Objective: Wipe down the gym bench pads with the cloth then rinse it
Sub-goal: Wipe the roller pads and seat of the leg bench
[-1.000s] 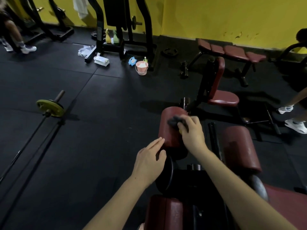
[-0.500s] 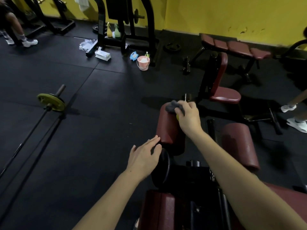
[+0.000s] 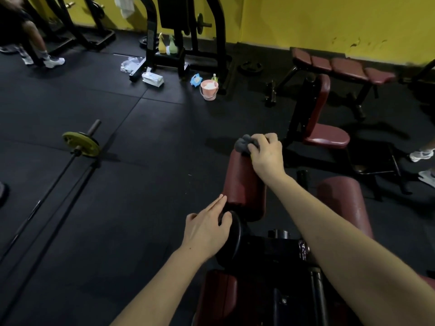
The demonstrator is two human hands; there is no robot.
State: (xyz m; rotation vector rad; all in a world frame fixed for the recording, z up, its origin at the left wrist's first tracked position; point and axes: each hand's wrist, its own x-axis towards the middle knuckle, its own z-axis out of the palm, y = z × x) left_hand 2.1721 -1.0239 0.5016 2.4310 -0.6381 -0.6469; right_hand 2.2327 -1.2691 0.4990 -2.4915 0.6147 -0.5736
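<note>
A person's left hand (image 3: pixel 207 229), fingers straight and relaxed, rests against the near end of a maroon roller pad (image 3: pixel 242 184) and the black disc (image 3: pixel 233 234) beside it, on a gym machine whose maroon seat pad (image 3: pixel 216 297) shows at the bottom of the head view. The right hand (image 3: pixel 266 154) reaches farther along, fingers curled around a bunched grey cloth (image 3: pixel 243 143) pressed to the far end of that same pad. A 2nd roller pad (image 3: pixel 343 203) lies to the right. On the black rubber floor (image 3: pixel 141 161) to the left lies a barbell (image 3: pixel 80 147) with a yellow plate. Farther off stand a pink bucket (image 3: pixel 209 89), a maroon seat (image 3: pixel 327 137) and a flat bench (image 3: pixel 341 67) below the yellow wall (image 3: pixel 329 20).
</note>
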